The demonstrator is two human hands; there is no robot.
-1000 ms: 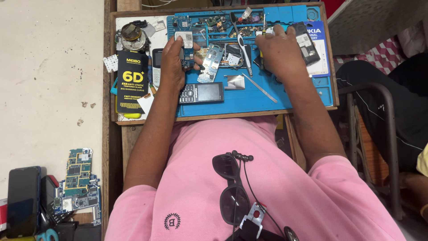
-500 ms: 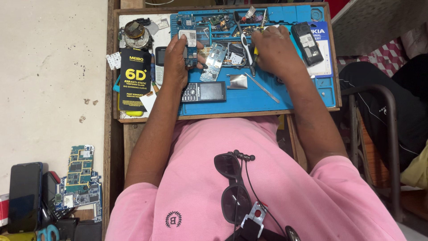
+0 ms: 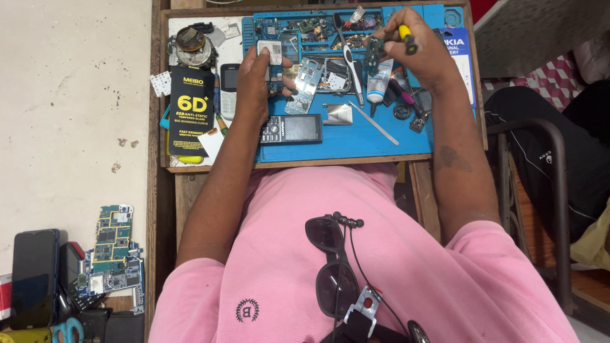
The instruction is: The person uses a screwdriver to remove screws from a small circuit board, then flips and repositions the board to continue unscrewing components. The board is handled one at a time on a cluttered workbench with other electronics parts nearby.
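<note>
My left hand [image 3: 254,79] holds a small blue circuit board [image 3: 274,60] with a silver shield upright over the blue work mat [image 3: 356,136]. My right hand [image 3: 422,54] is raised at the mat's far right, fingers closed on a screwdriver with a yellow-and-black handle [image 3: 406,38]. A black keypad phone [image 3: 291,129] lies on the mat just below my left hand. Beside that hand lies a pale phone frame [image 3: 305,86]. A white tube [image 3: 379,81] and tweezers [image 3: 351,70] lie between the hands.
A black screen-protector box [image 3: 191,108] and a grey keypad phone [image 3: 229,89] sit left of the mat. A wooden table edge [image 3: 286,162] runs below. Circuit boards [image 3: 113,251] and a dark smartphone [image 3: 33,276] lie on the floor at left. A metal chair frame [image 3: 559,190] stands at right.
My right hand has lifted off the mat and moved to the far right, now gripping the screwdriver. My left hand has stayed on the small board.
</note>
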